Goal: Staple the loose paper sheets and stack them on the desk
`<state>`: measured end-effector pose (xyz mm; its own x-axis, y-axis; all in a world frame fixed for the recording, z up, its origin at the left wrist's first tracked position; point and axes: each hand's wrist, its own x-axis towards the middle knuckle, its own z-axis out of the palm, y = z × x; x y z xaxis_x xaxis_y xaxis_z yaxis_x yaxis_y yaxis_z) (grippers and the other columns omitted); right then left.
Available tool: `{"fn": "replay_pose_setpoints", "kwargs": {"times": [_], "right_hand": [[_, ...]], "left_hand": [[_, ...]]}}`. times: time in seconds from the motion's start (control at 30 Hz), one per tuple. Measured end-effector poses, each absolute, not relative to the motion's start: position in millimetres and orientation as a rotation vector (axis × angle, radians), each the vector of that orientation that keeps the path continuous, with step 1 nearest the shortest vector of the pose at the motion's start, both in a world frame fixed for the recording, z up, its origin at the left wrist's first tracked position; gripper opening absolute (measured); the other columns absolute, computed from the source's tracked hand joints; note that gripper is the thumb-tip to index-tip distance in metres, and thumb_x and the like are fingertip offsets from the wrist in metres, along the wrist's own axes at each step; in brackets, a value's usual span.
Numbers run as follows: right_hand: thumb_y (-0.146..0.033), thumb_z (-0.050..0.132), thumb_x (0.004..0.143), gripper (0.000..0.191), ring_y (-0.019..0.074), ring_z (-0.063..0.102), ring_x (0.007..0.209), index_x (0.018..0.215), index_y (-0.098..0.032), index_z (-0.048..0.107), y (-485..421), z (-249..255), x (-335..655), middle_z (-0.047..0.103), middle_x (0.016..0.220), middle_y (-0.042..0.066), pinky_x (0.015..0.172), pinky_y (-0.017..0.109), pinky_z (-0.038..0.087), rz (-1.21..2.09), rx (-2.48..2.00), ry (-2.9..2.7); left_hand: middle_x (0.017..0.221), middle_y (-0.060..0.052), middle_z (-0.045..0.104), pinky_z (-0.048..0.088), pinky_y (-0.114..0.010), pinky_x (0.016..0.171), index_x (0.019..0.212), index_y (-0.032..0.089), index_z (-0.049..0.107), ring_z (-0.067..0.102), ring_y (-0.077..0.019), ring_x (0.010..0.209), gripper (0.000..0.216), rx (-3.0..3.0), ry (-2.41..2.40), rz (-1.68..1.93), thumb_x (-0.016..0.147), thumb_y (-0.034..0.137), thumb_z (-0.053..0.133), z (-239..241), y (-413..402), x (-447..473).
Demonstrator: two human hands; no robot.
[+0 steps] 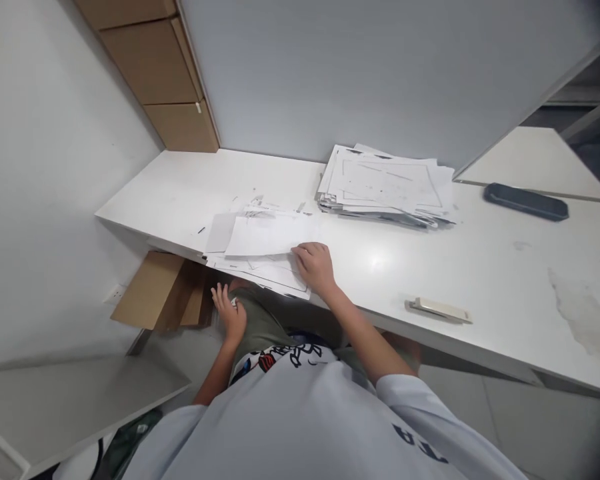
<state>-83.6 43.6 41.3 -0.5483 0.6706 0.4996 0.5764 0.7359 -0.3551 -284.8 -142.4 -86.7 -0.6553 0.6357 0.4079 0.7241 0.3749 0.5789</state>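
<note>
Right grip point(314, 267) atop loose sheets point(265, 235), long axis along desk point(380, 280) edge

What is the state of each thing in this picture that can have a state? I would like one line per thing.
right hand, laid on the small paper pile, not gripping
left hand, open, fingers spread, below the desk edge
small paper pile, loose, at the desk's front edge
large paper stack, untidy, sheets fanned out
cutter, lying flat, no blade visible
cardboard box, under the desk, flaps open
dark flat device, lying flat, untouched
</note>
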Motion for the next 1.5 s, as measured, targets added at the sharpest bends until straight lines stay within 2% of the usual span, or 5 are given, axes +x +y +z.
{"fn": "replay_pose_setpoints", "kwargs": {"times": [0.23, 0.33, 0.53, 0.77, 1.5], "right_hand": [[-0.013, 0.045, 0.094, 0.036, 0.0222, 0.067, 0.097, 0.125, -0.021, 0.061, -21, 57, -34, 0.071, 0.112, 0.012, 0.081, 0.035, 0.054, 0.115, -0.728, -2.169], [-0.01, 0.045, 0.092, 0.044, 0.0212, 0.069, 0.1, 0.134, -0.021, 0.054, -45, 57, -6, 0.072, 0.113, 0.011, 0.083, 0.033, 0.058, 0.116, -0.723, -2.146], [-0.01, 0.05, 0.09, 0.054, 0.0226, 0.067, 0.109, 0.142, -0.024, 0.046, -62, 47, 68, 0.069, 0.121, 0.011, 0.09, 0.037, 0.057, 0.053, -0.886, -2.113], [-0.038, 0.049, 0.094, 0.061, 0.0376, 0.023, 0.147, 0.151, -0.024, 0.032, -31, 16, 141, 0.033, 0.157, 0.016, 0.11, 0.066, 0.029, -0.037, -1.526, -1.969], [-0.012, 0.036, 0.089, 0.046, 0.0254, 0.041, 0.138, 0.13, -0.024, 0.053, -28, 5, 142, 0.054, 0.137, 0.012, 0.113, 0.057, 0.03, 0.158, -1.43, -1.832]], "left_hand": [[0.138, -0.007, 0.058, 0.003, -0.057, 0.123, 0.144, 0.027, 0.044, 0.031, -0.0275, 0.145, 0.053, -2.145, -1.702, -0.726, 0.092, 0.016, 0.048, 50, -129, -208], [0.137, -0.011, 0.059, 0.021, -0.052, 0.122, 0.14, 0.02, 0.049, 0.041, -0.0287, 0.139, 0.048, -2.332, -1.64, -0.648, 0.093, 0.02, 0.049, 87, -96, -185], [0.128, -0.012, 0.065, 0.042, -0.037, 0.111, 0.127, 0.01, 0.058, 0.055, -0.0208, 0.128, 0.042, -2.709, -1.14, -0.502, 0.09, 0.006, 0.04, 52, -48, -153], [0.144, -0.021, 0.049, 0.038, -0.052, 0.111, 0.137, 0.004, 0.047, 0.039, -0.0334, 0.14, 0.055, -2.687, -1.462, -0.382, 0.083, 0.009, 0.047, 26, -30, -108], [0.134, -0.008, 0.061, 0.046, -0.037, 0.109, 0.13, 0.017, 0.058, 0.053, -0.0169, 0.13, 0.04, -3.088, -0.511, -0.635, 0.095, 0.007, 0.043, 33, 29, -58]]}}
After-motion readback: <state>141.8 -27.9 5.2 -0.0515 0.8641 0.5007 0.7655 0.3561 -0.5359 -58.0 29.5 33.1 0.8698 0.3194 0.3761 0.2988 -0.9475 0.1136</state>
